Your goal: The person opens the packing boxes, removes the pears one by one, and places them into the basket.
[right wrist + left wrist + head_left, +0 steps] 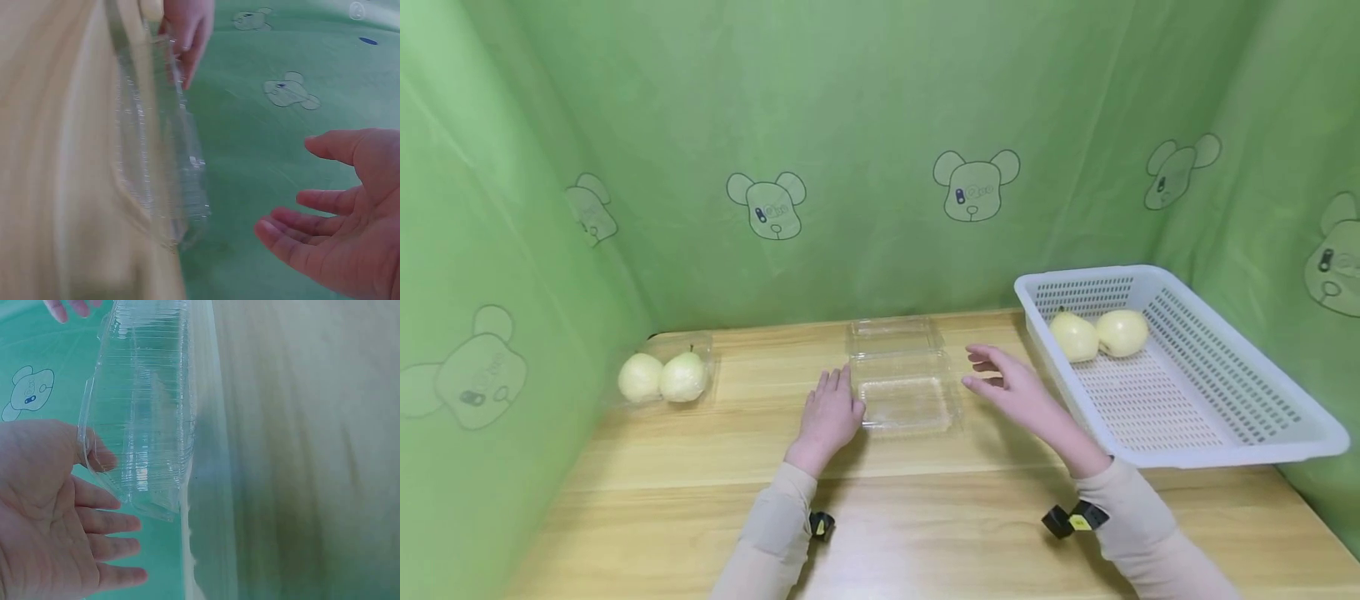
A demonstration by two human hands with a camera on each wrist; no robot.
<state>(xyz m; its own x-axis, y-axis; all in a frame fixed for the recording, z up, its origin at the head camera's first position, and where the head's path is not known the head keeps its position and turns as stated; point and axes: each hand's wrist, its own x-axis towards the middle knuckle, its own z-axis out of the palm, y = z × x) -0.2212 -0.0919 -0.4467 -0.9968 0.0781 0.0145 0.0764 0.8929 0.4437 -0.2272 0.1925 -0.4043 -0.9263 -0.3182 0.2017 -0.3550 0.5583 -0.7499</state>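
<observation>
A clear plastic clamshell box (904, 403) lies on the table with its lid (895, 336) folded back away from me. Along the box's left side is my left hand (832, 414), its fingers straight and its thumb at the rim. The left wrist view shows that thumb (100, 453) through the clear plastic at the edge of the box (140, 419). To the right of the box, apart from it, my right hand (1013, 396) hovers with loosely bent fingers and nothing held. The right wrist view has the same hand (350, 219) beside the box (156, 150).
At the right stands a white slotted basket (1195, 457), with a pale yellow pear (1073, 337) and another pear (1122, 332) inside. On the far left, a second clear box (703, 343) holds two pears (683, 377). Green curtains (865, 250) enclose the wooden table (925, 533).
</observation>
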